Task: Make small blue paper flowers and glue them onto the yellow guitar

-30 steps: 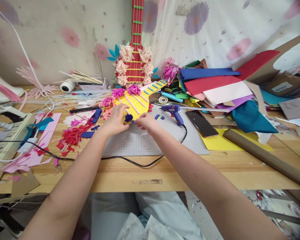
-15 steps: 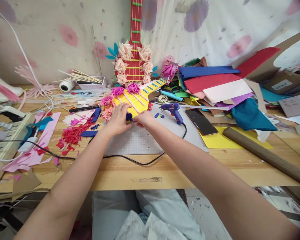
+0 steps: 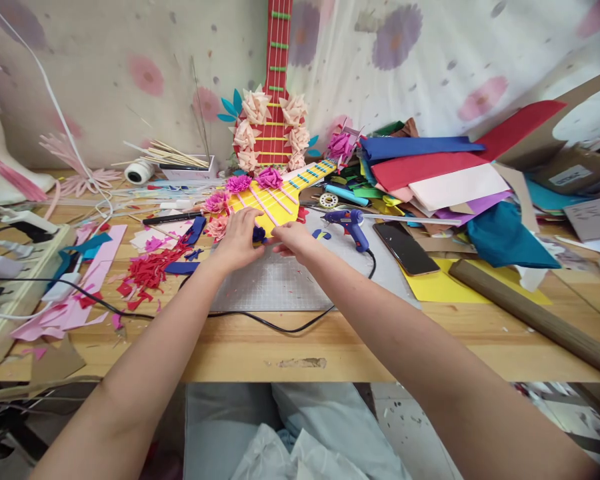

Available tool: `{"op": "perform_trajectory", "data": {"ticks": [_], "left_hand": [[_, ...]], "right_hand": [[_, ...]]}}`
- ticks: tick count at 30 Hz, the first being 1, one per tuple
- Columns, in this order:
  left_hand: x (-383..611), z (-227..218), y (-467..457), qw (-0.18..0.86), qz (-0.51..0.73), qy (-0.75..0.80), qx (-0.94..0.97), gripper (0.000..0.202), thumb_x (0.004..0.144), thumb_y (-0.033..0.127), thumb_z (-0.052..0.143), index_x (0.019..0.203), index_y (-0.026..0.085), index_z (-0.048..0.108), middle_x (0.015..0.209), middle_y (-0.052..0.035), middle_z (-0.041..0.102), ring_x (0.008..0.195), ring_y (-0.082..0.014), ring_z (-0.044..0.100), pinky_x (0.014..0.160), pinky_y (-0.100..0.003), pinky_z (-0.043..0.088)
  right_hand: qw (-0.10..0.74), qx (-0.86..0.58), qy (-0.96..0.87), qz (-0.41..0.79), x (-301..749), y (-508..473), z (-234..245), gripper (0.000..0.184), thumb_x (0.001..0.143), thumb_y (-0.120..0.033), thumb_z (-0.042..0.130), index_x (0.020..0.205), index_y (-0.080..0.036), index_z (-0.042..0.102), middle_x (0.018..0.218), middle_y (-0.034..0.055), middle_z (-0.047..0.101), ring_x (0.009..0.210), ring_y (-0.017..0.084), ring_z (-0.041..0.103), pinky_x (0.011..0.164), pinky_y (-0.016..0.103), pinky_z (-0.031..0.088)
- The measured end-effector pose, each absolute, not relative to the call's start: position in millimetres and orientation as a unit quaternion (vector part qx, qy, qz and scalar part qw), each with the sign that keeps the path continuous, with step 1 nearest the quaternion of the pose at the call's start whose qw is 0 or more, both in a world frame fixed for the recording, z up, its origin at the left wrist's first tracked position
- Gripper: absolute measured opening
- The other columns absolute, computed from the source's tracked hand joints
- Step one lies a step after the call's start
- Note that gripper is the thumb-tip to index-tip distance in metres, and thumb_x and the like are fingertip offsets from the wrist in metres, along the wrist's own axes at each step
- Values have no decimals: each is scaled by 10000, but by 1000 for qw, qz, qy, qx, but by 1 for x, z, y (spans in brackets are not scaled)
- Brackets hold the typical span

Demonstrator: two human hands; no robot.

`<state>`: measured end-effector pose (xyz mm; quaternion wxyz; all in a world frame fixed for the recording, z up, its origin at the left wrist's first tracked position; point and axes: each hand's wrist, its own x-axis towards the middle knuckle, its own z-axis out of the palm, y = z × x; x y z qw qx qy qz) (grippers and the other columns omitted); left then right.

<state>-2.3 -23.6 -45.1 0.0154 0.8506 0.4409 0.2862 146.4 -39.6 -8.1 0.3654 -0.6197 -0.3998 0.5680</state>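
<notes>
Two hands at a yellow paper guitar on a cluttered wooden table

The yellow guitar (image 3: 285, 208) lies at a slant on the far part of a grey gridded mat (image 3: 300, 290), its flat, rounded body toward the person and its neck, striped with blue bars, pointing away to the right. Pale pink strips run along the body, and ruffled flowers (image 3: 217, 201) in magenta and pink crowd its left edge. The left hand (image 3: 240, 239) arches over the near end, fingers spread on the yellow face, thumb apart beside a dark blue flower (image 3: 259, 234); whether it grips anything I cannot tell. The right hand (image 3: 291, 239) is bent with fingertips drawn together at the near edge; what they pinch, if anything, is hidden

A pale label (image 3: 570, 175) on the brown box at far right bears dark marks too blurred to read

Behind stands a red guitar (image 3: 275, 137) with peach flowers and green bars. A blue glue gun (image 3: 347, 227) and a black phone (image 3: 406, 248) lie to the right, near stacked coloured sheets (image 3: 445, 173) and a brown tube (image 3: 525, 313). Shredded red scraps (image 3: 153, 267) lie left. A black cord (image 3: 280, 330) loops across the table's (image 3: 220, 357) front, passing behind the left forearm, and the left hand partly covers the blue flower
</notes>
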Motion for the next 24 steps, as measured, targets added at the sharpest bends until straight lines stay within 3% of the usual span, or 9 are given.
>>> {"op": "perform_trajectory", "data": {"ticks": [8, 24], "left_hand": [[1, -41, -24, -5, 283, 435, 855, 595, 640, 142, 570, 1204, 186, 386, 1243, -129, 468, 1205, -280, 412, 1029, -450, 316], [0, -42, -21, -31, 253, 419, 871, 607, 637, 86, 529, 1221, 169, 384, 1264, -144, 464, 1239, -281, 390, 1067, -492, 263]], "right_hand": [[340, -619, -405, 580, 147, -37, -4, 80, 820, -113, 469, 766, -170, 452, 609, 2, 638, 402, 69, 509, 423, 197, 380], [341, -616, -405, 583, 147, -31, -5, 74, 821, -123, 466, 769, -170, 442, 660, 24, 652, 412, 68, 514, 418, 193, 394]]}}
